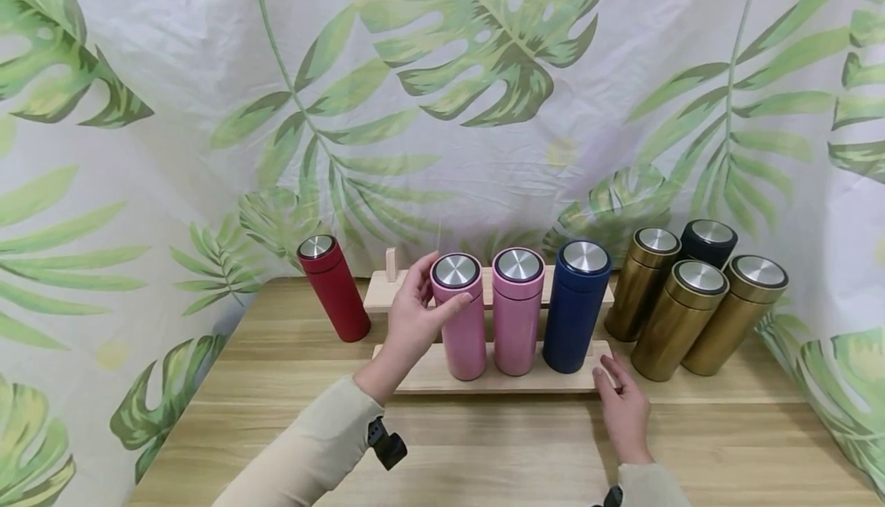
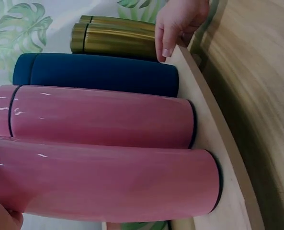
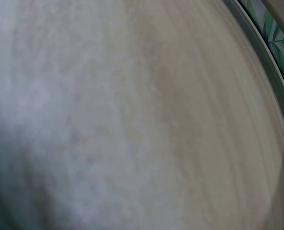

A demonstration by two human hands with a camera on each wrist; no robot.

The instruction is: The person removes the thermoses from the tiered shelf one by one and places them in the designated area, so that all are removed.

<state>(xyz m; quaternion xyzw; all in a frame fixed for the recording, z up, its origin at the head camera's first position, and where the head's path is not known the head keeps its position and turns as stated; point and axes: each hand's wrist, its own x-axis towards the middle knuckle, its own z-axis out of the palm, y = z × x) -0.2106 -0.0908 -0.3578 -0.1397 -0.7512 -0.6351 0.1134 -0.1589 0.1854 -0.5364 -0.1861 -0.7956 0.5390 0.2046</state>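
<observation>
My left hand [image 1: 413,311] grips the left pink thermos bottle [image 1: 465,338] near its top, thumb across the front and fingers round its left side. That bottle stands on the lower front step of a wooden rack [image 1: 429,372]. Beside it on the same step are a second pink bottle [image 1: 517,323] and a blue bottle [image 1: 575,315], all upright with silver lids. At the step's right end my right hand [image 1: 625,407] holds the corner of the board; the left wrist view shows its fingers [image 2: 169,40] at that edge. The right wrist view shows mostly blurred tabletop.
A red bottle [image 1: 336,292] stands left of the rack. To the right are several gold bottles [image 1: 671,330] and a black one [image 1: 708,240] behind them. The rack's upper step [image 1: 379,292] has a small upright peg [image 1: 391,264]. A leaf-print cloth [image 1: 498,169] hangs behind the wooden table [image 1: 276,415].
</observation>
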